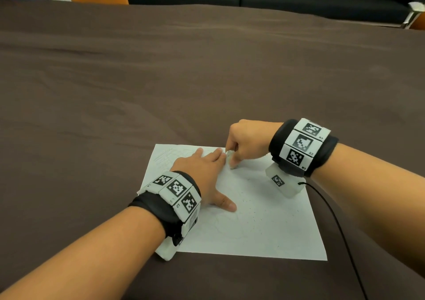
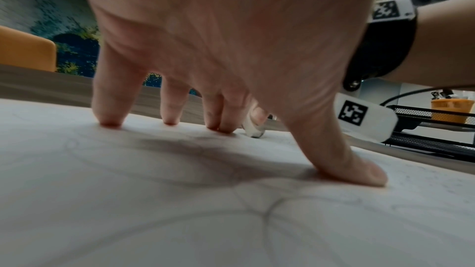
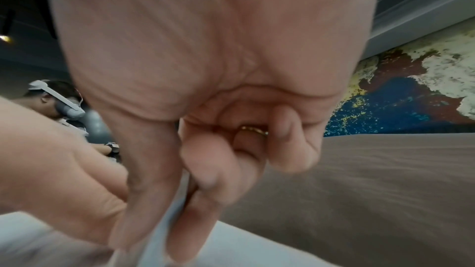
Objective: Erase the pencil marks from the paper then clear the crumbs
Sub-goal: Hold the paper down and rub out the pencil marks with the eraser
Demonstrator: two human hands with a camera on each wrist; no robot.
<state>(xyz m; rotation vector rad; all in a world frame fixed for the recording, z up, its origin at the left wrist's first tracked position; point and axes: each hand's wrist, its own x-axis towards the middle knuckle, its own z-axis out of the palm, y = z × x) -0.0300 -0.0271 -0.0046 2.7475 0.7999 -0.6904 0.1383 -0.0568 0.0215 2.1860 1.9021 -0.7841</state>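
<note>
A white sheet of paper (image 1: 264,226) lies on the brown table, with faint pencil lines (image 2: 270,208) and dark eraser crumbs (image 1: 253,217) scattered over its middle. My left hand (image 1: 207,173) lies flat on the paper's far left part, fingers spread and pressing down (image 2: 110,121). My right hand (image 1: 243,143) pinches a small white eraser (image 1: 229,154) between thumb and fingers (image 3: 159,230) and holds it on the paper near the far edge, right beside my left fingertips. The eraser's tip (image 2: 253,129) touches the sheet.
The brown table (image 1: 161,81) stretches far ahead and to both sides. A black cable (image 1: 340,226) runs from my right wrist across the table's right side. A black mesh tray (image 2: 432,129) with an orange cup stands off to the right. Another person sits in the background (image 3: 59,100).
</note>
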